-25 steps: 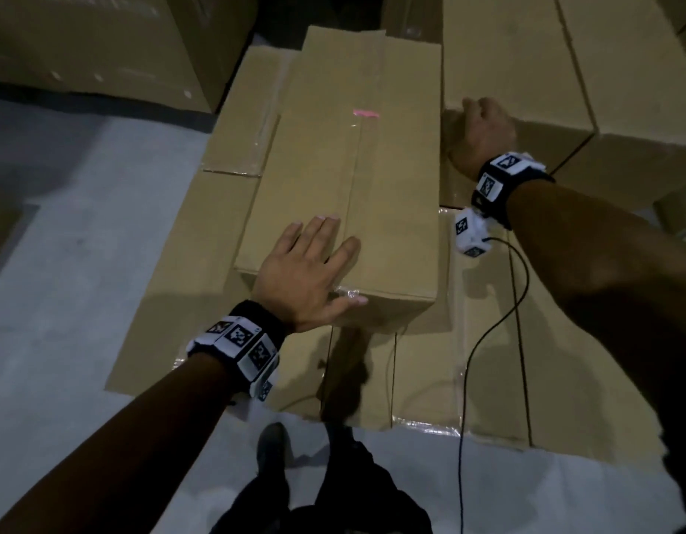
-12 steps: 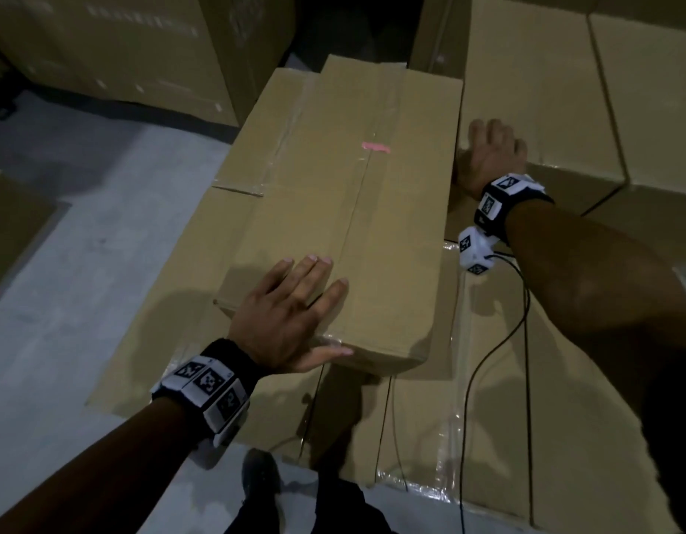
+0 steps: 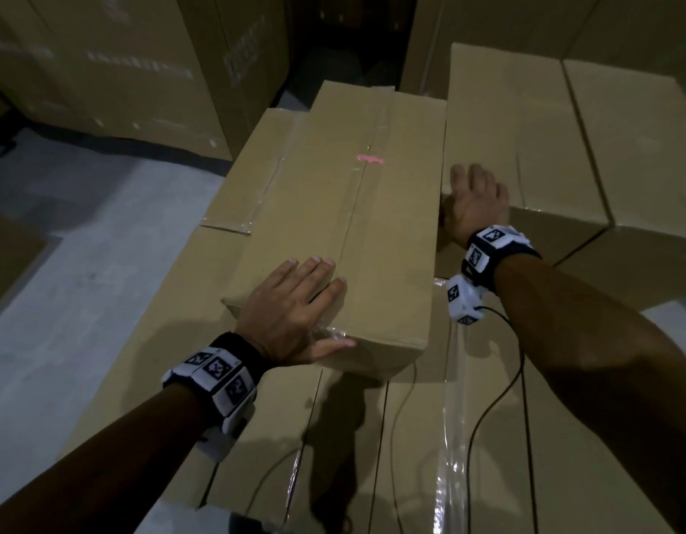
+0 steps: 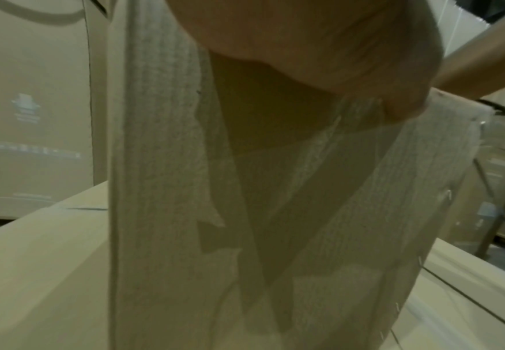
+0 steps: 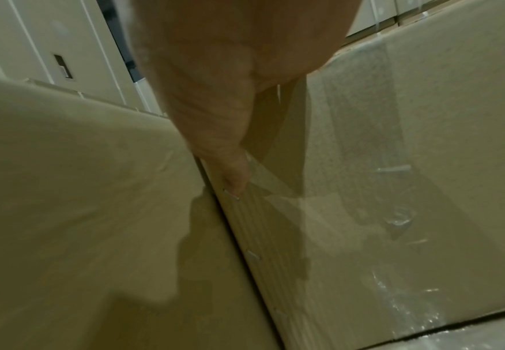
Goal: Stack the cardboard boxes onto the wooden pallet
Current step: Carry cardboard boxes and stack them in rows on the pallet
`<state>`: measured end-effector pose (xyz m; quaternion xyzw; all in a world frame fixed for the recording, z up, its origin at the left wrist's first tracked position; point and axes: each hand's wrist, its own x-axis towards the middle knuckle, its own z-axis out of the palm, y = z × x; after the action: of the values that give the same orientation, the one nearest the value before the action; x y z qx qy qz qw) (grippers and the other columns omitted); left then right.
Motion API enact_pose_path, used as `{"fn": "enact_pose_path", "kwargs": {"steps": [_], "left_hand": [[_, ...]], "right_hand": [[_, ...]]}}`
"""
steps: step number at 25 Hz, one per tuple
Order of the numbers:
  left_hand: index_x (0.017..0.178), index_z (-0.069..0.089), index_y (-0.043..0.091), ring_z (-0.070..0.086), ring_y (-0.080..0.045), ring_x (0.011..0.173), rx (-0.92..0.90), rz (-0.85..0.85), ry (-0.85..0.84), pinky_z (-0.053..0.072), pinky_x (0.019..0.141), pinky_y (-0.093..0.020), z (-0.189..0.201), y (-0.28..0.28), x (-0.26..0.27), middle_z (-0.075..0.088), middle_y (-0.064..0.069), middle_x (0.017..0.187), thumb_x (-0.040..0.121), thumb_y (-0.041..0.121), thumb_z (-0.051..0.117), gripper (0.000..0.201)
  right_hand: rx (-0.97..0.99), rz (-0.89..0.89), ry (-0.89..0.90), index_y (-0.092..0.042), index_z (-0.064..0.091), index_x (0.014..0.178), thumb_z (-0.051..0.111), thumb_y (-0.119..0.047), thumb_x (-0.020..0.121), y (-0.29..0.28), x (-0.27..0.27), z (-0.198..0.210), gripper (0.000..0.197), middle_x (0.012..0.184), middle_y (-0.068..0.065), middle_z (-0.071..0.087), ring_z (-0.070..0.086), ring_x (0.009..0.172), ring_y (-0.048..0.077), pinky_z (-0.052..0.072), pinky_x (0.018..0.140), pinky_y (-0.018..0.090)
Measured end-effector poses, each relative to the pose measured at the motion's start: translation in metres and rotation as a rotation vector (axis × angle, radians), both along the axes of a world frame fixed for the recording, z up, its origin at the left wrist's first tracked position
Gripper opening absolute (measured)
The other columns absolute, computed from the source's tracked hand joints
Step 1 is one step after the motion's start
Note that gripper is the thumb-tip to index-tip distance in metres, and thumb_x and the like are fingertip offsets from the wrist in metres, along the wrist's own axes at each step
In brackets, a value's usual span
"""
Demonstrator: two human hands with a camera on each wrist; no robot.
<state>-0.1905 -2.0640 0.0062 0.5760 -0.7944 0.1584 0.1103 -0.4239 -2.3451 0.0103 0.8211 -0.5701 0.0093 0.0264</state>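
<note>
Cardboard box (image 3: 345, 233), long and taped, lies atop a lower layer of boxes (image 3: 487, 437). Left hand (image 3: 291, 314) rests flat on its near end, fingers straight. Right hand (image 3: 474, 204) presses its right side beside neighbouring boxes (image 3: 545, 148); how far that grip has closed cannot be told.

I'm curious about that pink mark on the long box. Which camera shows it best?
The head view: the pink mark sits on top of the long box, along its taped seam. Neither wrist view shows it; they show only close-up cardboard sides and parts of the hands.
</note>
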Motion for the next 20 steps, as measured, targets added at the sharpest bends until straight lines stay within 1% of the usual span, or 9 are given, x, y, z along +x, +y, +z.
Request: {"fn": "enact_pose_path", "kwargs": {"steps": [4,7,11,14,20], "left_hand": [[0.126,0.064,0.005,0.059,-0.035,0.122,0.007,0.007,-0.022,0.048,0.1,-0.049,-0.001,-0.041,0.005,0.061,-0.02,0.132,0.084,0.077,0.05,0.084],[0.127,0.062,0.007,0.058,-0.034,0.123,0.026,0.016,-0.04,0.047,0.101,-0.048,0.001,-0.071,0.01,0.06,-0.019,0.134,0.083,0.077,0.05,0.084],[0.131,0.059,0.008,0.055,-0.034,0.127,0.075,0.019,-0.067,0.045,0.104,-0.049,0.004,-0.104,0.018,0.057,-0.018,0.138,0.088,0.078,0.036,0.085],[0.132,0.06,0.008,0.054,-0.033,0.128,0.1,0.024,-0.066,0.044,0.106,-0.048,0.006,-0.128,0.023,0.056,-0.017,0.139,0.089,0.079,0.026,0.089],[0.128,0.063,0.008,0.057,-0.033,0.124,0.1,0.013,-0.036,0.046,0.104,-0.046,0.007,-0.171,0.03,0.06,-0.016,0.135,0.087,0.079,0.025,0.09]], "right_hand": [[-0.003,-0.011,0.007,-0.018,0.011,0.156,0.066,-0.028,0.087,0.001,0.0,-0.002,0.089,0.162,0.019,0.015,0.016,0.149,0.036,0.015,0.121,0.051],[-0.009,-0.02,0.001,-0.02,0.011,0.156,0.069,-0.029,0.085,-0.001,0.0,-0.004,0.092,0.163,0.017,0.015,0.016,0.149,0.035,0.014,0.121,0.05],[-0.007,-0.033,-0.009,-0.023,0.011,0.155,0.071,-0.028,0.084,0.001,0.001,-0.005,0.094,0.163,0.016,0.014,0.014,0.15,0.035,0.013,0.122,0.05],[-0.017,-0.04,-0.016,-0.024,0.01,0.155,0.072,-0.026,0.084,0.001,0.002,-0.005,0.094,0.163,0.015,0.014,0.014,0.15,0.035,0.013,0.122,0.05],[0.005,-0.055,-0.018,-0.025,0.008,0.156,0.072,-0.022,0.084,0.004,0.002,0.0,0.096,0.164,0.013,0.01,0.01,0.151,0.033,0.007,0.122,0.047]]}}
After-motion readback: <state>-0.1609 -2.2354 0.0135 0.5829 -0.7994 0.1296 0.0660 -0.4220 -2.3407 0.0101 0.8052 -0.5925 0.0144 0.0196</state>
